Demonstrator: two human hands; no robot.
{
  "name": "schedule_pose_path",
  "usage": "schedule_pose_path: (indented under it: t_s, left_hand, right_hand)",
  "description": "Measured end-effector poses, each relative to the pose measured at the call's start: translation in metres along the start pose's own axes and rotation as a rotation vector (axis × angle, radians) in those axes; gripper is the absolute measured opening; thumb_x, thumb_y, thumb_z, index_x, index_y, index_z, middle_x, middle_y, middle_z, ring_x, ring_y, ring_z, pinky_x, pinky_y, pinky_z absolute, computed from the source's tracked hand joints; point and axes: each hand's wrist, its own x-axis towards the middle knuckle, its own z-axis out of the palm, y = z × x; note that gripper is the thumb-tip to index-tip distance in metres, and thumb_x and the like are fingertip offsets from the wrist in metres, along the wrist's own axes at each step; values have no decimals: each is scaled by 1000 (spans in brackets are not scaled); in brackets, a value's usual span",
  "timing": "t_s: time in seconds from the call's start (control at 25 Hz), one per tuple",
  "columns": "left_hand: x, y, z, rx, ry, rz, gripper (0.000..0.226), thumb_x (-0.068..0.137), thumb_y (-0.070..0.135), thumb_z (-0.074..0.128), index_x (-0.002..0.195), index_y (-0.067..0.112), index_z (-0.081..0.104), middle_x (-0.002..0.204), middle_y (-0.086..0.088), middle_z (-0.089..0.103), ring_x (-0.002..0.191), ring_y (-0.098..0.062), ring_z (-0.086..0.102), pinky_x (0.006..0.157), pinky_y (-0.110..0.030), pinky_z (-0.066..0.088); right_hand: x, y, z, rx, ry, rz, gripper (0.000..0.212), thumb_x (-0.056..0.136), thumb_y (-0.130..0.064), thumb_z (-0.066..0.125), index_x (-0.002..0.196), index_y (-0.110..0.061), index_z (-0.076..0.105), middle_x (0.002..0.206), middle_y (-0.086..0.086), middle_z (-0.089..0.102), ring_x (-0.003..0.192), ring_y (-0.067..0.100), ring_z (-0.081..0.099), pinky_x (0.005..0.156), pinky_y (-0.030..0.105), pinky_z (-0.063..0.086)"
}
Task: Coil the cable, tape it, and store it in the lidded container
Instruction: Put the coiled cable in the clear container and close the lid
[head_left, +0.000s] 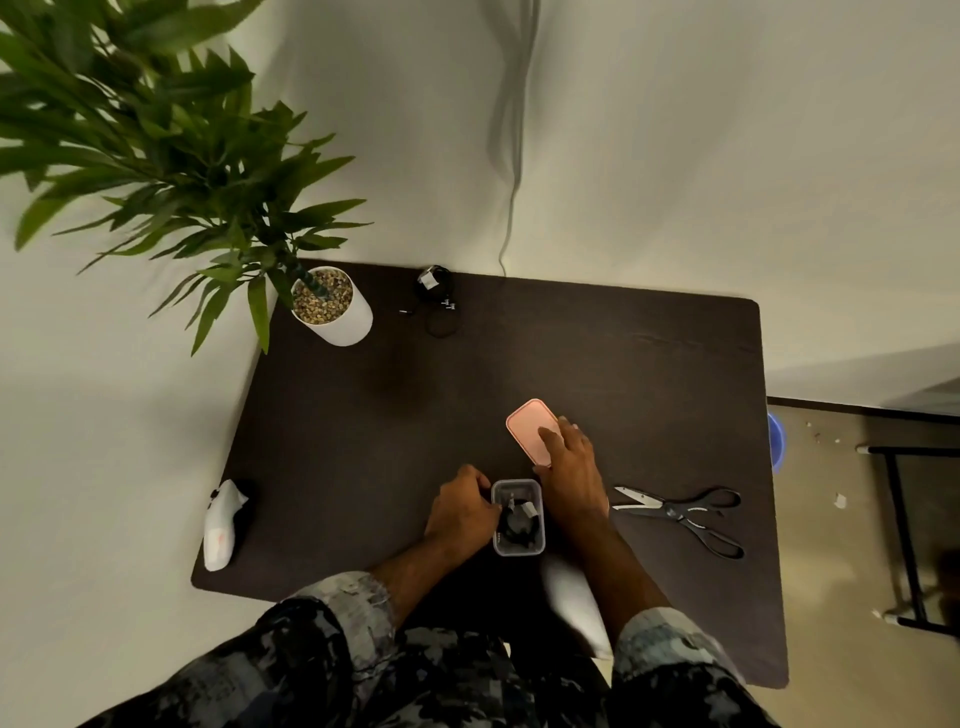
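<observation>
A small clear container (519, 546) stands on the dark table near its front edge, with a coiled black cable (516, 522) bound by white tape inside it. My left hand (460, 506) grips the container's left side. My right hand (569, 462) lies on the pink lid (530, 423), which rests flat on the table just behind and to the right of the container; the fingers cover the lid's near end. A second black cable (436, 293) with a white tag lies at the table's back edge.
Black-handled scissors (680, 512) lie to the right of my right hand. A white pot with a leafy plant (332, 306) stands at the back left corner. A white object (222, 525) sits at the left edge. A blue item (776, 441) lies on the floor to the right.
</observation>
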Motion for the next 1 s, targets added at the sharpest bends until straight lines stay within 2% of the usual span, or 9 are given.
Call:
schedule_pose_path:
  t_s: [0.12,0.28,0.36,0.48,0.6,0.68,0.76,0.88,1.0]
  left_hand:
    - [6,-6,0,-48,-30,-26,22,74,32,68,92,32,54,87,3,73,78,-20,73,74,-45,65]
    - [7,-8,-2,-76,-49,-59,24,77,27,73,88,33,53,86,-1,75,73,-23,76,69,-47,66]
    - [5,-7,-3,-111,-105,-59,24,81,21,76,89,30,56,82,-6,77,69,-24,78,66,-47,66]
    - [7,-11,1,-172,-134,-95,16,84,20,78,91,23,64,76,-7,79,67,-23,79,65,-47,67]
    - [7,-8,7,-267,-81,-142,18,85,21,80,95,18,66,75,-8,79,66,-24,78,63,-41,67]
    - [7,-7,8,-314,-49,-136,19,87,21,79,100,17,66,78,-9,79,66,-22,78,60,-38,66]
    - [6,-6,10,-344,-20,-96,21,88,18,78,106,16,66,84,-8,78,67,-16,78,58,-34,65]
    - [5,-5,12,-350,16,-46,26,90,13,76,114,17,66,89,-6,76,69,-12,77,55,-29,63]
    - [3,-3,13,-350,31,-9,39,92,10,73,128,21,64,94,-3,74,73,-10,76,53,-24,60]
  right_hand:
    - [8,12,3,-166,-65,-17,61,92,-33,74,146,-21,48,166,9,32,151,34,32,113,53,46]
    - [11,9,9,-292,-4,-76,36,101,-30,59,132,-12,52,156,19,45,142,40,44,106,53,52]
    - [8,0,8,-179,52,-1,28,103,-22,47,128,-10,52,143,22,57,135,42,53,103,53,52]
    - [0,-8,-8,171,234,247,23,103,-12,43,122,-10,55,120,21,66,110,42,66,90,52,55]
    - [-15,-1,-11,535,339,354,24,102,-13,49,118,-12,67,116,15,73,101,33,70,88,45,58]
    - [-29,7,-3,666,285,377,18,99,-17,57,105,-20,74,105,10,79,89,26,75,83,44,62]
    - [-45,12,7,677,221,419,18,96,-17,61,106,-21,75,100,5,80,91,25,76,82,44,63]
    - [-67,15,13,558,171,444,16,97,-18,62,109,-21,73,107,3,78,98,24,73,82,30,55]
    - [-78,15,20,420,132,440,16,101,-27,60,111,-19,70,113,6,77,99,26,73,81,32,56]
